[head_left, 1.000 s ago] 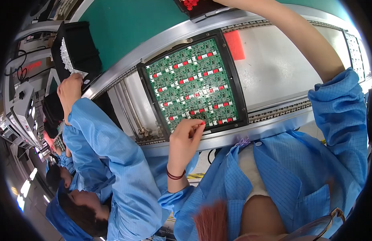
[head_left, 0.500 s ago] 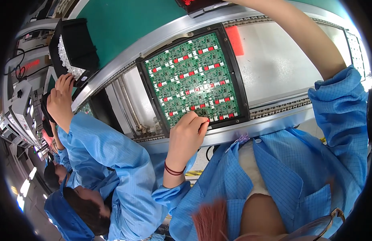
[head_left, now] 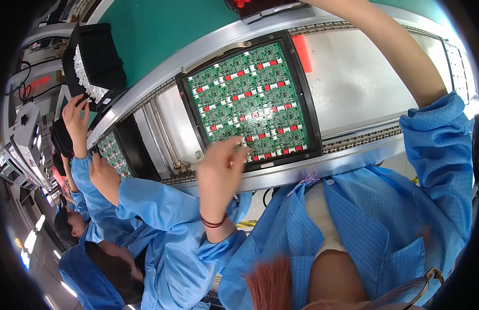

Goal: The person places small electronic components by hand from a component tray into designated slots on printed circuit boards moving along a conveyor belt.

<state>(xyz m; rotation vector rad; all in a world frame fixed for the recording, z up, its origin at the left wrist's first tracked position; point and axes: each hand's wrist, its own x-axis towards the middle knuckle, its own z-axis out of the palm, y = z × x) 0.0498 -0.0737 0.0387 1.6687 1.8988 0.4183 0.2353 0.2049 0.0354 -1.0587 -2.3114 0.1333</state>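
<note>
My left hand [head_left: 219, 168], smeared by motion, is over the lower left part of a green circuit board panel [head_left: 243, 110]. Its fingers are pinched, and a small red connector [head_left: 230, 164] shows between them. Rows of red and white connectors stand on the panel, which sits in a black carrier frame [head_left: 306, 101]. My right forearm [head_left: 389, 44] reaches up across the line, and its hand lies beyond the top edge of the picture. Close to that edge is a black bin [head_left: 255, 11] with red parts [head_left: 242, 2].
A metal conveyor rail [head_left: 286, 176] with a chain runs along the near side. At left, a black bin [head_left: 102, 59] holds white parts [head_left: 87, 77]. Beside me a co-worker in a blue smock [head_left: 167, 227] reaches over another panel [head_left: 114, 155]. An orange-red piece [head_left: 302, 53] lies beside the carrier.
My left hand has moved left and slightly down from the panel's lower edge, with red now showing in its fingers. The co-worker's second hand has come into sight over the other panel.
</note>
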